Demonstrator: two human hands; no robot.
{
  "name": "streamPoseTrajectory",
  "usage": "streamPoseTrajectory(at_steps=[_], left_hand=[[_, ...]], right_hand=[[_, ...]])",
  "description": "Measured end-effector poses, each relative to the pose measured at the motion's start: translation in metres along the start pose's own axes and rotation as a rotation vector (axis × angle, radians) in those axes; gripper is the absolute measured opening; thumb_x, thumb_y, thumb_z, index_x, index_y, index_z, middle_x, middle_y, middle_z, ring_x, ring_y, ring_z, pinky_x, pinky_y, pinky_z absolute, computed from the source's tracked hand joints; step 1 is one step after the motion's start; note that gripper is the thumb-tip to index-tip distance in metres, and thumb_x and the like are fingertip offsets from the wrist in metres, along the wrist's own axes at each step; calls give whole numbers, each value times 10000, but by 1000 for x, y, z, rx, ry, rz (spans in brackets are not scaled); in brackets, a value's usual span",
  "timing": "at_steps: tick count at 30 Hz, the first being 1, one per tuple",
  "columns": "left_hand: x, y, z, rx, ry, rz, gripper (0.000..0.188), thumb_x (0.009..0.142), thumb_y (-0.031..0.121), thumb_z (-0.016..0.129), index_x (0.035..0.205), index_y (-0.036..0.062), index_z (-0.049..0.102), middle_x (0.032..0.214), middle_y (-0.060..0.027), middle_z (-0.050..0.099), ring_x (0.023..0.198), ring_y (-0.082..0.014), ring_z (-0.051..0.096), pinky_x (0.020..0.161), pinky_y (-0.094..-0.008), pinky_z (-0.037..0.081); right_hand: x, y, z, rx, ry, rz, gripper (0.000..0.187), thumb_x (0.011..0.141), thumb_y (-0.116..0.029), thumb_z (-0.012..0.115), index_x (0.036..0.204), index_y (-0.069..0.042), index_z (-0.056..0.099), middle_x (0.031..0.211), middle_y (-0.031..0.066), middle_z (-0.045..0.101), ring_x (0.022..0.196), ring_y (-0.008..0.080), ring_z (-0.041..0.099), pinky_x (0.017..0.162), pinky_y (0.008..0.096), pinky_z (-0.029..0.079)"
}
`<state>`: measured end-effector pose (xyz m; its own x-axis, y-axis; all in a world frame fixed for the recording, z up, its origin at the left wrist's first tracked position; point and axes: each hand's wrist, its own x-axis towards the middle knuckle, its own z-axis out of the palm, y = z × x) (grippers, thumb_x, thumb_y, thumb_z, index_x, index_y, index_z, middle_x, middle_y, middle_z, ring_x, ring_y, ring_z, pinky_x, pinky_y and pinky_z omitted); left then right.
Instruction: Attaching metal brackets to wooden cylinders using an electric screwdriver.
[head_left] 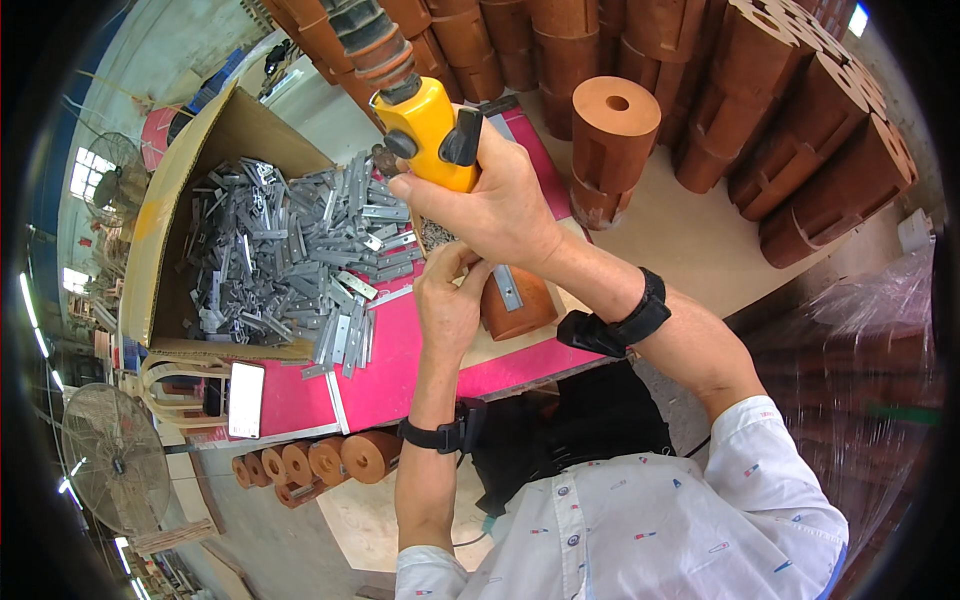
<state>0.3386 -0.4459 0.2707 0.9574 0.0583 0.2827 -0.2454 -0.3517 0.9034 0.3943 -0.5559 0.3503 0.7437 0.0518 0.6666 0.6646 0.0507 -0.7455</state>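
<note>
the yellow power tool (432,128) stands upright over the brown wooden block (520,305) on the pink bench (400,380), the right hand (495,200) closed round it. the left hand (450,300) pinches at the block's metal bracket (507,287). beside them, a cardboard box (170,200) of grey brackets (290,250).

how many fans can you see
2. A large pedestal fan stands at the lower left by the floor; a smaller fan sits at the upper left behind the cardboard box. Others may be hidden.
</note>
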Motion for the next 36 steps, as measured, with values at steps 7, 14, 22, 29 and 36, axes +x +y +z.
streamPoseTrajectory(at_steps=[7,14,22,29,36], left_hand=[[0,-2,0,34,-5,23,189,773,19,723,954,4,672,874,-101,659,803,-205,636,742,-315,505],[-1,-3,-2,25,31,-2,162,766,32,722,917,0,673,852,-100,667,815,-218,645,755,-337,502],[-24,5,-16,77,-427,-36,1095,576,178,873,1455,58,233,1439,-175,311,1350,-343,308,1120,-423,280],[-26,-2,-11,85,-406,-83,1198,544,183,891,1484,56,158,1451,-181,290,1355,-347,300,1124,-436,284],[-27,-7,-10,76,-395,-137,1244,524,186,900,1495,68,133,1449,-174,302,1351,-351,300,1125,-446,287]], right_hand=[[-1,1,-1,-1,3,-14,529,765,-205,766,1158,15,489,846,136,653,730,224,663,677,328,529],[-3,2,1,-49,-22,-53,531,773,-197,753,1168,20,474,827,147,644,716,248,661,663,340,524],[-4,4,3,-30,-39,-52,553,782,-190,744,1201,-1,436,787,145,619,688,286,647,640,359,509],[-4,9,2,-80,-39,-85,558,788,-174,740,1211,4,423,798,144,619,690,288,652,630,353,511],[-5,13,3,-31,-79,-97,596,786,-160,749,1236,21,402,813,134,635,696,259,672,623,334,527]])
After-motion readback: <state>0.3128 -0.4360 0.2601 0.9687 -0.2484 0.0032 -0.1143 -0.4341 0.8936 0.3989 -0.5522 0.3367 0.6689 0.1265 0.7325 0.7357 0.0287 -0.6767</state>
